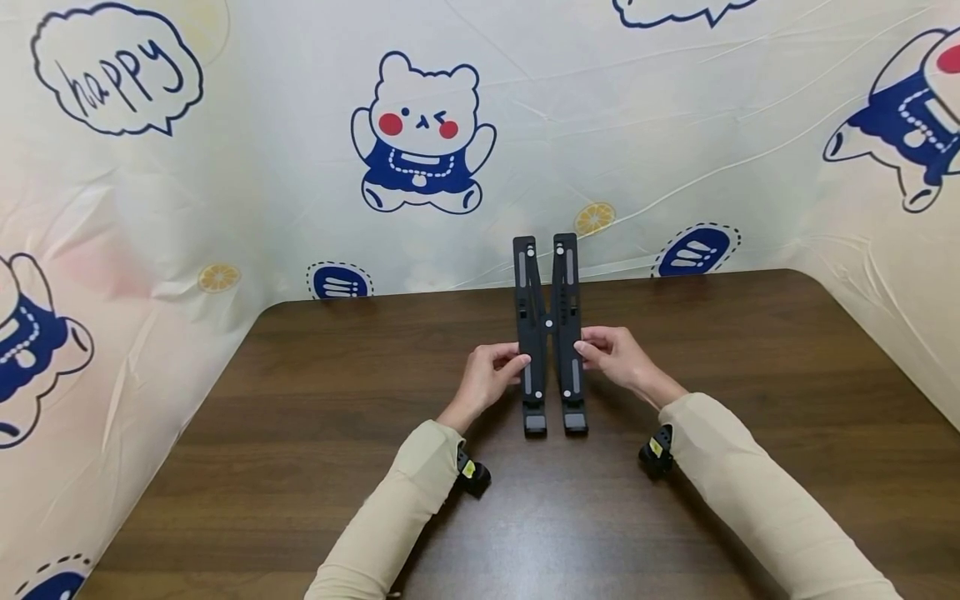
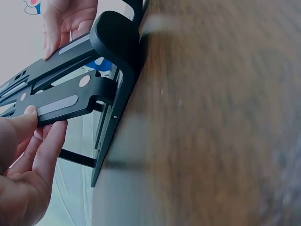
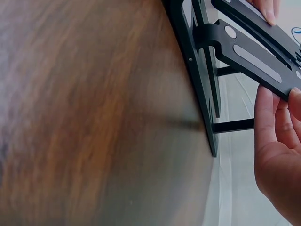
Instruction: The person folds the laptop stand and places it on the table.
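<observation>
A black folding laptop stand (image 1: 532,337) stands on the table, its two long arms close together and nearly parallel, joined by a pivot in the middle. My left hand (image 1: 487,379) pinches the left arm's outer side between thumb and fingers. On the other side my right hand (image 1: 619,358) holds the right arm the same way. In the left wrist view the stand's sloping arm (image 2: 61,101) rises off a base bar lying along the tabletop. The right wrist view shows grey pads on the stand (image 3: 256,63) and a thin strut behind my fingers (image 3: 265,117).
The brown wooden table (image 1: 337,467) spreads around the stand. Behind it and at both sides hangs a pale curtain (image 1: 285,167) printed with cartoon bears. A small black camera (image 1: 472,475) is strapped to the left wrist, another (image 1: 657,452) to the right.
</observation>
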Demonstrator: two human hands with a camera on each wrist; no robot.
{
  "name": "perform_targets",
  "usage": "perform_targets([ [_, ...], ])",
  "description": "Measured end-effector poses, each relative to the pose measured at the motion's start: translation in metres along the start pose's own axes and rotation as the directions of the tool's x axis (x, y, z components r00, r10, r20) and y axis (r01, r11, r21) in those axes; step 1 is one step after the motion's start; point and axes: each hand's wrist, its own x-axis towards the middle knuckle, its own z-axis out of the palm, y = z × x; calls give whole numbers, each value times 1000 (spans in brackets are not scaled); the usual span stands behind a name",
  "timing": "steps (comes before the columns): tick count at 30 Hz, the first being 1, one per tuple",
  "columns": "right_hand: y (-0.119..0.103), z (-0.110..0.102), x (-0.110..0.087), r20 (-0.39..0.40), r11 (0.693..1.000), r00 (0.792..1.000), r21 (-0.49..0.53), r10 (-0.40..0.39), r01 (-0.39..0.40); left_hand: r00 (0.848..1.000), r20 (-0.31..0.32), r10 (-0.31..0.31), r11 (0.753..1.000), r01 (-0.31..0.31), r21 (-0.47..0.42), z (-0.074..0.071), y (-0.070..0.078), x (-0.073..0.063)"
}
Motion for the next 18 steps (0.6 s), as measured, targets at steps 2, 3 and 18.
perform_targets([
  [2,0,2,0,3,1000,1000,5,-6,6,1000,3,3,1000,-3,1,1,1,0],
  [3,0,3,1,7,1000,1000,6,-10,10,1000,4,4,1000,-5,4,1,1,0],
  [18,-7,11,3,32,997,999,-67,-29,31,1000,9,14,998,-14,57,8,6,-1],
])
